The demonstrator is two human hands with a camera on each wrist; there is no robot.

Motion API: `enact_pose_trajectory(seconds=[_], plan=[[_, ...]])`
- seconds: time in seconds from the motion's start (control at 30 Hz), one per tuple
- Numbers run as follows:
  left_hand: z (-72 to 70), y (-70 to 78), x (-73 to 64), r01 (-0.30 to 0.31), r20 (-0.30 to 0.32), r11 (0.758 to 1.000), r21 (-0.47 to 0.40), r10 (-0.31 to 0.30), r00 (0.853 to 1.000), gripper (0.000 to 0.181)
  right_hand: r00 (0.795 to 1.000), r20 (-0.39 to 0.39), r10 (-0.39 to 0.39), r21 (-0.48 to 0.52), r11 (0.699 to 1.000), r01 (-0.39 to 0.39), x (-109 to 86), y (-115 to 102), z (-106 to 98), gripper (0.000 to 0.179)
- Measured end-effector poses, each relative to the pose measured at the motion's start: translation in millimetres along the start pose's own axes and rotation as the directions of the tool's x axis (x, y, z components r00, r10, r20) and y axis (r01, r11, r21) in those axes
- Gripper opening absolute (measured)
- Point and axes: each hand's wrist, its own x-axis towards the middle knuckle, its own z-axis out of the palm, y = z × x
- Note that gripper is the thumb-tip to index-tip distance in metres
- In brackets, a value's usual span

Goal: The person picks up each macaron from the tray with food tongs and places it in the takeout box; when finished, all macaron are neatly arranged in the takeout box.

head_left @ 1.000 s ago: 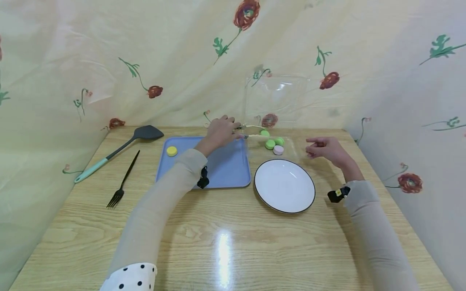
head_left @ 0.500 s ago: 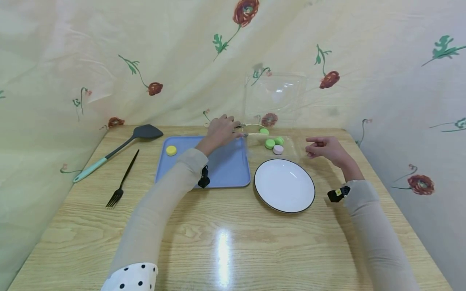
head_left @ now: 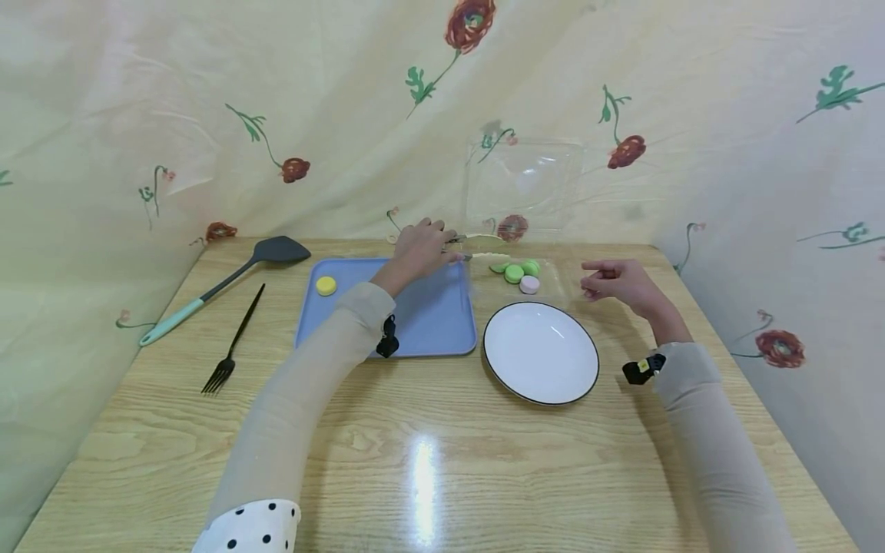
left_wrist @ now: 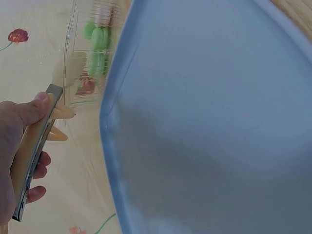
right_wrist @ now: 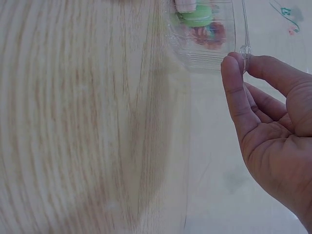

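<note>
My left hand (head_left: 418, 250) grips a pair of tongs (left_wrist: 30, 161), whose pale tips reach over the clear plastic box (head_left: 555, 288) with their arms apart. Several green macarons (head_left: 514, 274) and a lilac macaron (head_left: 529, 285) sit in the box. One green macaron (head_left: 498, 268) leans tilted just below the tongs' lower arm, at the left of the group. At the box's right side, my right hand (right_wrist: 273, 112) pinches the rim between thumb and fingers. The box's clear lid (head_left: 523, 184) stands raised at the back.
A blue tray (head_left: 429, 330) lies under my left forearm, with a yellow macaron (head_left: 326, 286) in its upper left. In front of the box is a white plate (head_left: 541, 353). Farther left lie a spatula (head_left: 228, 288) and a black fork (head_left: 231, 349). Flowered cloth (head_left: 359, 115) hangs behind.
The green macaron by the tongs' tips has dropped down toward the other green ones and now tilts. Both hands stay in place.
</note>
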Motion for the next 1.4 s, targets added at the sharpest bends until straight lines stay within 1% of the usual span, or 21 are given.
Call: enact_pose_trajectory(seconds=[0.2,0.37,0.53,0.7,0.77,0.83,0.9,0.97,1.0,1.1,1.27,1.37,1.4], plan=[[-1.3,-0.9,0.3,0.006,0.010,1.000,-0.005,-0.006,1.000,0.059,1.000,0.001,0.016,0.001,1.000,-0.016,0.7,-2.8,-0.6,0.060],[-1.8,-2.9,-0.9,0.001,0.003,1.000,-0.004,-0.001,1.000,0.061,1.000,0.008,0.029,-0.001,1.000,-0.029,0.3,-6.0,-1.8,0.060],[1.5,-6.3,-4.9,-0.013,-0.056,1.000,-0.010,0.013,0.998,0.062,0.999,0.011,0.032,0.002,0.999,-0.032,1.4,-4.8,-3.9,0.060],[3.4,-11.2,-13.4,-0.013,-0.122,0.998,-0.060,0.006,0.992,0.066,0.999,0.004,0.035,0.003,0.999,-0.035,3.3,-1.0,-4.8,0.060],[3.6,-14.1,-19.3,-0.017,-0.167,0.997,-0.076,0.004,0.986,0.067,0.999,0.006,0.033,0.001,0.999,-0.033,3.6,0.3,-4.7,0.059],[4.2,-17.9,-26.4,-0.029,-0.229,0.996,-0.079,0.010,0.973,0.067,0.999,0.009,0.034,-0.003,0.999,-0.034,3.8,1.5,-4.9,0.060],[5.0,-22.4,-34.4,-0.046,-0.296,0.997,-0.069,0.024,0.955,0.067,0.999,0.010,0.036,-0.011,0.999,-0.035,3.5,2.2,-5.4,0.060],[5.4,-29.1,-44.6,-0.063,-0.346,0.997,-0.047,0.043,0.937,0.068,0.999,0.009,0.040,-0.015,0.999,-0.040,3.4,1.1,-4.5,0.061],[5.4,-32.6,-50.0,-0.070,-0.362,0.997,-0.040,0.051,0.931,0.069,0.999,0.006,0.043,-0.017,0.999,-0.043,3.5,0.6,-4.3,0.061],[3.4,-43.2,-67.1,-0.081,-0.387,0.997,-0.006,0.072,0.919,0.071,0.999,0.002,0.045,-0.022,0.999,-0.045,2.6,-2.6,-3.8,0.062],[-1.9,-61.6,-94.7,-0.070,-0.399,0.996,0.049,0.084,0.913,0.071,0.999,0.013,0.048,-0.040,0.998,-0.047,1.9,-5.7,-3.6,0.062],[-4.7,-73.1,-110.9,-0.057,-0.413,0.995,0.076,0.084,0.907,0.080,0.998,0.012,0.057,-0.037,0.998,-0.056,3.4,-4.9,-3.5,0.062],[-5.3,-77.1,-116.2,-0.051,-0.422,0.995,0.090,0.085,0.902,0.085,0.998,0.012,0.057,-0.036,0.998,-0.057,4.0,-4.1,-3.7,0.062]])
